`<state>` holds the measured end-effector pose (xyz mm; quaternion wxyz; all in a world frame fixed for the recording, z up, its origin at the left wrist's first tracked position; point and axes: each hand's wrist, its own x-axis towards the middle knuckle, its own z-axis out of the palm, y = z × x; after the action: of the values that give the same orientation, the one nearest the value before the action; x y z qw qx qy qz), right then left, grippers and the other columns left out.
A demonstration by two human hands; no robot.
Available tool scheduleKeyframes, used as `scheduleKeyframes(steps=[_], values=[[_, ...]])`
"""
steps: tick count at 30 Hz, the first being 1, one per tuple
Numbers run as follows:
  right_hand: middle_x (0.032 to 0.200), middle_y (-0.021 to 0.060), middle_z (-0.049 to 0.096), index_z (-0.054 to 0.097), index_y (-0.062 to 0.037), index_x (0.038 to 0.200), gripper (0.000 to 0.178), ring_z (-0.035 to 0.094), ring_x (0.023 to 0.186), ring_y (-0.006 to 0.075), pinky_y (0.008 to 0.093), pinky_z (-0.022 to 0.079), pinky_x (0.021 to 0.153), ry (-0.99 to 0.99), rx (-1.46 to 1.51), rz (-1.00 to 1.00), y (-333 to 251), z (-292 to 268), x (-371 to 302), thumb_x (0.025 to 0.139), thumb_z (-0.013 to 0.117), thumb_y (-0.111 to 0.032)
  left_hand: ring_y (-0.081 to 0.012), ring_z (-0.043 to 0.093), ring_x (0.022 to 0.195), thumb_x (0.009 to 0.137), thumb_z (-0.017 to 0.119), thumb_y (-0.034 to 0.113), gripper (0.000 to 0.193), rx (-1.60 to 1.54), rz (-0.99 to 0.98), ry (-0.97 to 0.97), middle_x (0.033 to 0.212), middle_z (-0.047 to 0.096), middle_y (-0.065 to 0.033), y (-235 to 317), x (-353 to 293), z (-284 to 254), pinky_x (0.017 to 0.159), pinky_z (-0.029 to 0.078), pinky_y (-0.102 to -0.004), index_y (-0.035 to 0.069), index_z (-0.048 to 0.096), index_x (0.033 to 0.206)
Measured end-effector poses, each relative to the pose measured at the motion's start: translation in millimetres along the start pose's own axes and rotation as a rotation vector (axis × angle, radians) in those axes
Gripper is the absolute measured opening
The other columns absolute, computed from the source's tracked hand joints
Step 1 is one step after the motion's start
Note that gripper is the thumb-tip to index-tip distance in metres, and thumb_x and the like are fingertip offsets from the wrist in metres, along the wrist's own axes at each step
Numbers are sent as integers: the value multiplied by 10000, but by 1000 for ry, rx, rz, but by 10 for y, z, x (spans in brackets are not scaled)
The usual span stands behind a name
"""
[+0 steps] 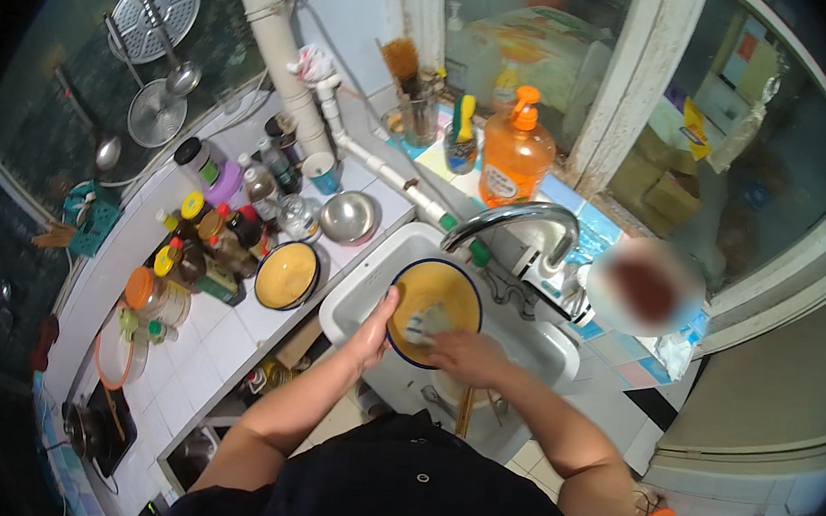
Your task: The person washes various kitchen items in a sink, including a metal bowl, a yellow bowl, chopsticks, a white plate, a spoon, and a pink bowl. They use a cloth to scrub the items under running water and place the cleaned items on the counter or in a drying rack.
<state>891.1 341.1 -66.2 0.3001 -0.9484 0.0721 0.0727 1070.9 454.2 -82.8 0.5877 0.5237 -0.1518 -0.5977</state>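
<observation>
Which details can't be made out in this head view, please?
In the head view:
Left hand: fingers mostly hidden behind the yellow bowl.
Pale item in the bowl: blurred, partly covered by the right hand.
Sink: area beneath the bowl, hidden by it.
Reddish-brown patch: heavily blurred.

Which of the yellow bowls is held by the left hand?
The yellow bowl over the sink, with the left hand at its rim; the other yellow bowl stands on the tiled counter.
</observation>
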Motion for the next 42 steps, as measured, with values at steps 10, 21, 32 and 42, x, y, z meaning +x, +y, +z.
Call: scheduleKeyframes(steps=[10, 21, 32, 42], values=[[1307, 35, 417, 561, -58, 1099, 391, 344, 1242, 200, 360, 228, 1048, 304, -575, -514, 267, -460, 352, 798, 516, -304, -180, 557, 1032, 793, 352, 684, 760, 78, -245, -190, 1183, 523, -63, 367, -139, 97, 783, 507, -365, 118, 351, 1300], [1375, 206, 275, 395, 12, 1262, 454, 196, 1307, 331, 415, 153, 1064, -146, 354, -78, -213, 59, 543, 883, 396, -238, -158, 566, 972, 774, 324, 723, 761, -29, -70, 30, 1129, 544, -50, 305, -164, -197, 733, 503, -342, 142, 418, 1257], [1254, 252, 374, 360, 17, 1256, 569, 334, 1190, 400, 469, 266, 998, 673, -414, 126, -3, -8, 872, 777, 574, -203, -142, 591, 756, 860, 457, 483, 504, -37, -158, 94, 989, 573, -20, 205, -272, -230, 609, 510, -299, 130, 429, 1218], [1090, 124, 547, 421, -21, 1231, 514, 523, 1011, 193, 290, 402, 848, 558, 1269, 592, -12, 98, 463, 744, 576, -72, -178, 542, 899, 870, 465, 129, 323, 97, 340, 539, 1056, 550, -112, -130, 261, -428, 773, 426, -272, 44, 417, 1178]])
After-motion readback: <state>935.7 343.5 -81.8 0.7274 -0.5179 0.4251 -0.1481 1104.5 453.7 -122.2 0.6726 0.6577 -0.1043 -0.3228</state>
